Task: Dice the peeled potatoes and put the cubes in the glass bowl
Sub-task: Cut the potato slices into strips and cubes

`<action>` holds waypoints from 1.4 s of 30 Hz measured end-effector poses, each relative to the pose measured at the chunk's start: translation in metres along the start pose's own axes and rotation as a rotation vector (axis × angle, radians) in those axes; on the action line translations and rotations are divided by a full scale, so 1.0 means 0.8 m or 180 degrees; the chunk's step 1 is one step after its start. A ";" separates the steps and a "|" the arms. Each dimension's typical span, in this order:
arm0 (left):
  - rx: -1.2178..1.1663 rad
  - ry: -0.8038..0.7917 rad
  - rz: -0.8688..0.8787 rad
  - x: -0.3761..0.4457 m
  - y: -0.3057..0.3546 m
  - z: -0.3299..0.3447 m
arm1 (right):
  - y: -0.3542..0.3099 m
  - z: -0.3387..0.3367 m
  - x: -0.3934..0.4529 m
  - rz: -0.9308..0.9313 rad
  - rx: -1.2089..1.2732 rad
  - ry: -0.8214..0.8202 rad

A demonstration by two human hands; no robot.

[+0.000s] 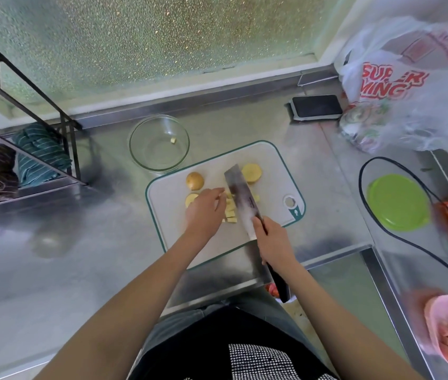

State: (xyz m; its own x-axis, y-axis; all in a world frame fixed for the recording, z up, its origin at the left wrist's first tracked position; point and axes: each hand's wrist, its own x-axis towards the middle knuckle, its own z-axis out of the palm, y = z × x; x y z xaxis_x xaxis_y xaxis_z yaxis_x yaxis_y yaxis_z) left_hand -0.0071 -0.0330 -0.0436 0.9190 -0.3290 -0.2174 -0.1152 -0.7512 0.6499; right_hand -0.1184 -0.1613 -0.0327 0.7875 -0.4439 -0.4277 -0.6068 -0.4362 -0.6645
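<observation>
- your right hand (273,239) is curled round the dark handle of the cleaver (240,202), gripping it just behind the blade; the broad blade lies across the middle of the cutting board (269,165), its tip pointing away from you.
- your left hand (203,212) rests on the board just left of the blade, fingers bent down over the cut potato pieces (230,211); how tightly it holds them you cannot tell from here.
- those pale yellow pieces sit in a short row between your left fingers and the blade, touching the blade's left side.
- one small cube (256,198) lies alone on the right of the blade.
- three larger potato chunks wait on the board: a rounded one (194,181) at the far left, a second one (190,199) partly hidden by your left hand, and a big half (251,172) beyond the blade tip.
- the glass bowl (135,149) stands on the steel counter (53,270) just beyond the board's far left corner, with a single cube (173,140) inside.
- further right, a phone (316,106) lies near the wall, a printed plastic bag (398,86) beside it, and a green lid (398,206) ringed by a black cable (365,215).
</observation>
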 end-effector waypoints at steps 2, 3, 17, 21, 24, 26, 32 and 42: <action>-0.1040 0.0332 -0.0471 -0.002 0.014 -0.002 | -0.001 -0.001 -0.001 0.0064 0.0280 -0.0064; -0.1853 0.0322 -0.0927 0.000 0.023 -0.002 | -0.003 -0.001 -0.001 0.0115 0.0470 -0.0097; -0.3437 -0.0243 -0.1757 0.013 0.031 -0.006 | -0.006 -0.027 0.006 0.0418 0.1442 0.0109; -0.0020 -0.0390 0.0280 -0.003 -0.006 0.003 | 0.018 -0.039 0.013 0.0012 0.0177 0.0618; 0.1149 -0.0765 0.1227 -0.008 -0.023 0.030 | 0.027 -0.037 0.010 -0.0002 -0.0429 0.0588; 0.1280 -0.0735 0.1075 -0.002 -0.024 0.042 | 0.032 -0.036 0.008 0.0021 -0.0719 0.0618; 0.1804 -0.0390 0.0997 0.041 -0.022 0.033 | 0.037 -0.031 0.003 -0.0082 -0.1035 0.0527; 0.1119 -0.0339 0.1288 0.031 -0.045 -0.003 | 0.044 -0.095 0.036 -0.1372 -0.2448 -0.0757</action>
State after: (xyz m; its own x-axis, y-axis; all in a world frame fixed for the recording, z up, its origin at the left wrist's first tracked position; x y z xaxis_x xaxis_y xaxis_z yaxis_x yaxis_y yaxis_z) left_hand 0.0205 -0.0128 -0.0706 0.7340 -0.6738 -0.0850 -0.5875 -0.6927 0.4183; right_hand -0.1256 -0.2488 -0.0221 0.9126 0.0144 -0.4086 -0.0926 -0.9661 -0.2408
